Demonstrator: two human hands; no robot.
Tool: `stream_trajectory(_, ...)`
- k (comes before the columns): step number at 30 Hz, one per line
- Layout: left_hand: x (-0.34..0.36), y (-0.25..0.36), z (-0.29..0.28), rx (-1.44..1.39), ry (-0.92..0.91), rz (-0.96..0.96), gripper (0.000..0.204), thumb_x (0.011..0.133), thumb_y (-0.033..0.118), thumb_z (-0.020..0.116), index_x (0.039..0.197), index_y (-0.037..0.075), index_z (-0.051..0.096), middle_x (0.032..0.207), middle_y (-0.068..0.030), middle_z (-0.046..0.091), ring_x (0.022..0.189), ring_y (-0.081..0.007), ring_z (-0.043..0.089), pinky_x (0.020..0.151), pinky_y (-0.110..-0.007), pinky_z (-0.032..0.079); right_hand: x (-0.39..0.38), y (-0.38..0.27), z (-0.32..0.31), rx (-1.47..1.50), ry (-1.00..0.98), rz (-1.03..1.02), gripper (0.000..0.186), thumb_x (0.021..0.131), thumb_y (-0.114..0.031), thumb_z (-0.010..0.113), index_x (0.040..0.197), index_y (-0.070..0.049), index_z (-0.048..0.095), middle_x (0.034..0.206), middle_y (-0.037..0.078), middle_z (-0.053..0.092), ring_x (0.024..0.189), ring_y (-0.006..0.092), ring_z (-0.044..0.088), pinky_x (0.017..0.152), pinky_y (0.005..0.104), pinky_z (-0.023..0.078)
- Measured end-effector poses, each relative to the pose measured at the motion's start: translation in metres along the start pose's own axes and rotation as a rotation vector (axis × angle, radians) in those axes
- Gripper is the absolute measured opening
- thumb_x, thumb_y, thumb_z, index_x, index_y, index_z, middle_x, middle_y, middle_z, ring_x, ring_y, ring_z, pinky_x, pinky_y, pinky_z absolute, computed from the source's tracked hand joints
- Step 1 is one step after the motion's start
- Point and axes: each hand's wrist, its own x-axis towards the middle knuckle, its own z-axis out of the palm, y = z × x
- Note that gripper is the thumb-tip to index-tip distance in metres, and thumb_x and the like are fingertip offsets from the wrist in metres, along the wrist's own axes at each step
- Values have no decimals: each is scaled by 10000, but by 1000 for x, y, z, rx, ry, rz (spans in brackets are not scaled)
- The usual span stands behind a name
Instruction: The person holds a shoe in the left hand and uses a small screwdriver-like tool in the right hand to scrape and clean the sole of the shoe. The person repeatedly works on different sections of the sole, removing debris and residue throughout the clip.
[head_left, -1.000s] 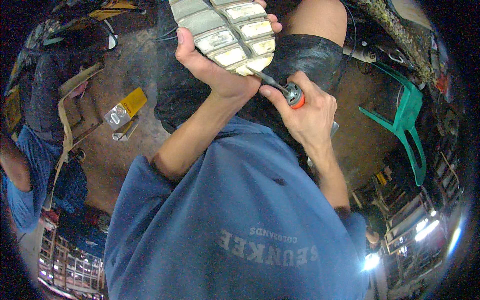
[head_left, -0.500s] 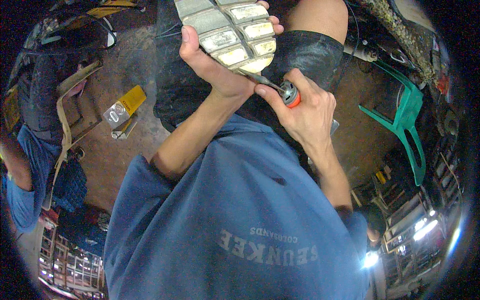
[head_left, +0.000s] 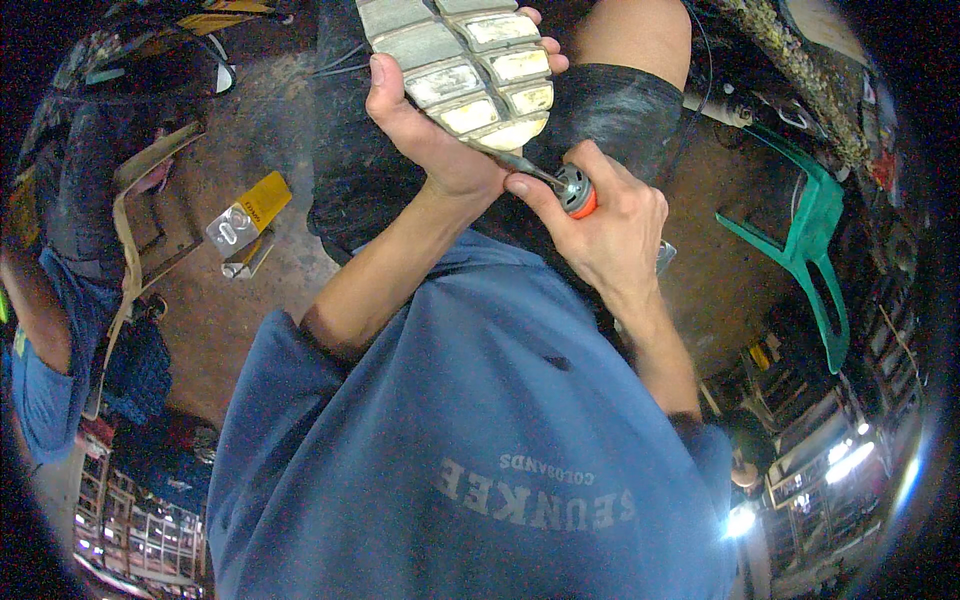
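Observation:
A worn shoe sole (head_left: 452,80), grey with pale yellow blocks and dark grooves, is held tread up at the top middle. My left hand (head_left: 440,135) is closed around it, thumb along the left edge and fingertips showing past the right edge. What lies under the sole is hidden. My right hand (head_left: 607,205) grips what looks like a rotary grinder (head_left: 577,193), with a grey nose, an orange ring and a slim metal bit (head_left: 520,163). The bit's tip meets the near edge of the sole, beside my left wrist.
A yellow-and-silver box (head_left: 250,212) lies on the brown floor (head_left: 200,330) to the left. Beyond it are a tan chair frame (head_left: 130,230) and a person in a blue shirt (head_left: 45,350). A green plastic chair (head_left: 808,240) stands at the right.
The shoe sole and my left hand have shifted slightly right. The grinder has moved slightly, its bit staying by the sole's edge. Both holds are unchanged.

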Motion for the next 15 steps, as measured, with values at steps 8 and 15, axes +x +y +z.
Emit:
stream_trajectory(8,1,2,2,-19,4,-8,1015,1025,783,349,1521,-87,513,1282,-325,702,1053,-440,754,912,-550,647,-2,3,-1,-3,-12,-13,543,859,-576,912,914,-82,694,730,149,720,663,352,740,602,465,551)
stream_trajectory(15,1,-1,-1,-68,-9,-24,1004,1029,785,352,1519,-73,524,1279,-310,707,1060,-429,755,924,-545,644,-1,7,-4,-11,-30,12,551,859,-586,912,920,-80,701,715,151,712,653,359,736,601,470,551)
